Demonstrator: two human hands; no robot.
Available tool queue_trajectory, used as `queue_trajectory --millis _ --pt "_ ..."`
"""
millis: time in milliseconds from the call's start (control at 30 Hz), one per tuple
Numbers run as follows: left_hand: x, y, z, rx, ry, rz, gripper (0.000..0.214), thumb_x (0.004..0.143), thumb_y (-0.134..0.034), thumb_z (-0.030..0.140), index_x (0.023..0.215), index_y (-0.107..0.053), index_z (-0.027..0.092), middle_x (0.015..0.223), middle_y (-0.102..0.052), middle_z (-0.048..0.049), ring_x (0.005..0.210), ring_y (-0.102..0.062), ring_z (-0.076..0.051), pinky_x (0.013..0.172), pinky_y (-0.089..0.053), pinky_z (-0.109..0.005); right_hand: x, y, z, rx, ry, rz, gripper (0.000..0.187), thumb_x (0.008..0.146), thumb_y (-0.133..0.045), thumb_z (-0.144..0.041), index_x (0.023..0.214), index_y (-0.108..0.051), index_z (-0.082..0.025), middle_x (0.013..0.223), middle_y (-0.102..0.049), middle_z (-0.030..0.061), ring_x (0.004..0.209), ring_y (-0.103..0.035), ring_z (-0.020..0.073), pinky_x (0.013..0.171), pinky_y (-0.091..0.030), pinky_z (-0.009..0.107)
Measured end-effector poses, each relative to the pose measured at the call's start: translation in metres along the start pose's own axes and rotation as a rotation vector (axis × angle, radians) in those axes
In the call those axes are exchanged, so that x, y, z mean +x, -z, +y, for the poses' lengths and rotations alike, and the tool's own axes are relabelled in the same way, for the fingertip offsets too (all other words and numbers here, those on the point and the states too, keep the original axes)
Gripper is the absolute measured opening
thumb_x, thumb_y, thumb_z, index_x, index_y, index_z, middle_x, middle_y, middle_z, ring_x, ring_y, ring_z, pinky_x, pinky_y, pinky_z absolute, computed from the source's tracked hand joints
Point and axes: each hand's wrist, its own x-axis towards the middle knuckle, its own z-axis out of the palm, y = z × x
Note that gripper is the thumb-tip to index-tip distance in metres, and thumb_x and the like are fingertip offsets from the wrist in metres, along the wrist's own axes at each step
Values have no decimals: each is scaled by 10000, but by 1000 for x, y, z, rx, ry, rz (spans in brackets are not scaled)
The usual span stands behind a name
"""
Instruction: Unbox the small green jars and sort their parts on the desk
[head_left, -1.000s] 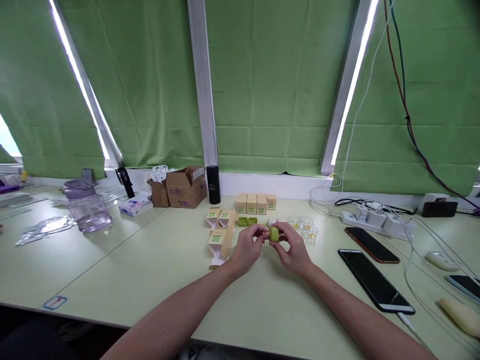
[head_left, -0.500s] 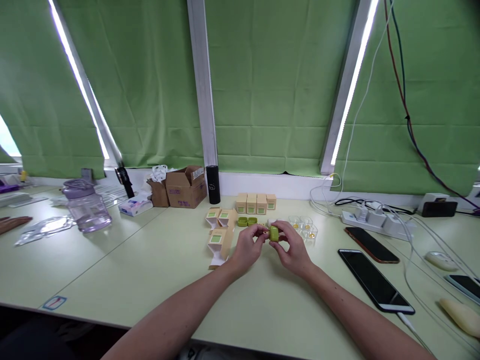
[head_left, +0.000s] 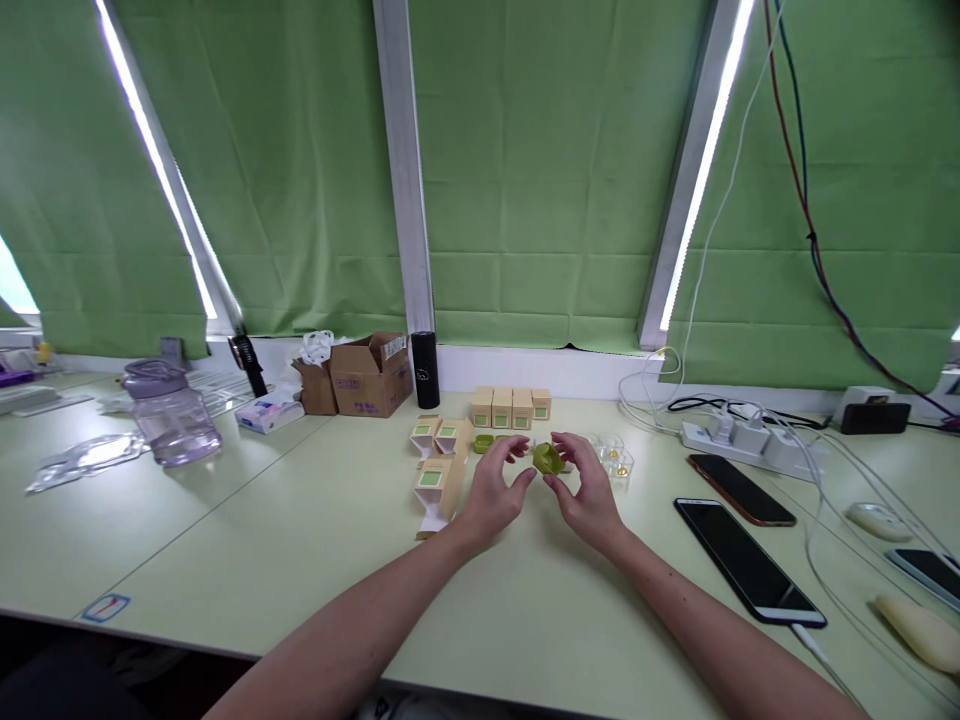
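My right hand (head_left: 586, 492) pinches a small green hollow container (head_left: 548, 459) between thumb and fingers, its open side tipped into view. My left hand (head_left: 496, 492) is close by on the left, fingers apart and curved, with its thumb tip near the container and nothing visible in its grasp. Just behind the left hand another green container (head_left: 484, 443) rests on the table, partly hidden. Clear plastic cups with gold-coloured pieces (head_left: 619, 465) stand behind my right hand. Left of my hands lie opened cardboard boxes (head_left: 431, 480) with green labels.
A row of small closed boxes (head_left: 502, 408) stands behind. A black bottle (head_left: 425, 370), brown carton (head_left: 372, 375) and purple jug (head_left: 172, 413) are further left. To the right are phones (head_left: 750, 560), a power strip (head_left: 739, 437) and loose cables. A person's hand showed at the left edge earlier.
The green container has turned in my right hand, so its hollow inside now shows. My left fingers have come off it and spread. The other person's hand at far left has gone from view.
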Motion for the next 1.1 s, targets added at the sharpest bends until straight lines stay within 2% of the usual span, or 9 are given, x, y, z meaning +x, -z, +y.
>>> queue_trajectory --millis 100,233,333,600,700,800,933,1100 --pt "0 -1 -1 5 -5 -38 443 842 -726 152 1251 -591 251 1257 -651 -93 1169 -612 -257 983 -527 -443 -1 -1 0 -64 82 -21 522 935 -575 -192 1434 -458 -290 1302 -562 137 1163 -609 310 941 -594 555" --pt "-1 -2 -2 8 -22 -75 473 856 -721 145 1291 -576 264 1297 -621 -97 1237 -574 -265 1051 -498 -470 -1 0 -2 -116 155 -86 574 947 -499 -119 1484 -404 -298 1356 -521 146 1279 -548 317 998 -578 562" --pt "-1 0 -2 24 -49 -85 480 865 -699 113 1303 -579 268 1291 -617 -92 1246 -566 -263 1061 -495 -470 -1 1 -3 -134 192 -116 591 949 -468 -92 1495 -393 -307 1358 -518 145 1303 -529 318 988 -588 560" --pt "0 0 -2 74 -56 -69 454 869 -715 117 1285 -616 269 1239 -638 -78 1214 -579 -262 1036 -507 -461 1 3 -6 -166 235 -93 562 954 -476 -96 1479 -413 -287 1344 -548 148 1295 -536 319 1003 -569 560" --pt "0 0 -4 94 -72 -44 438 863 -709 106 1263 -621 262 1219 -638 -79 1197 -586 -264 1018 -517 -463 2 5 -8 -234 273 -42 517 943 -530 -118 1433 -468 -271 1294 -587 145 1222 -576 317 970 -565 540" --pt "-1 0 -5 138 -122 -38 457 855 -700 80 1267 -608 254 1200 -637 -78 1188 -583 -267 1004 -524 -469 3 6 -8 -314 326 28 414 935 -570 -128 1329 -569 -255 1176 -624 128 1071 -614 290 851 -572 472" --pt "-2 0 -4 202 -229 -59 463 861 -684 66 1281 -594 240 1217 -628 -92 1195 -563 -275 1006 -524 -478 5 7 -8 -393 359 49 289 926 -585 -102 1168 -669 -235 1018 -628 93 937 -579 246 758 -527 395" --pt "-4 -1 -3 262 -311 -82 458 876 -665 73 1301 -584 222 1211 -630 -114 1163 -559 -284 981 -536 -488 6 7 -12 -459 364 38 256 916 -588 -81 1073 -721 -234 927 -609 77 880 -525 232 724 -477 370"
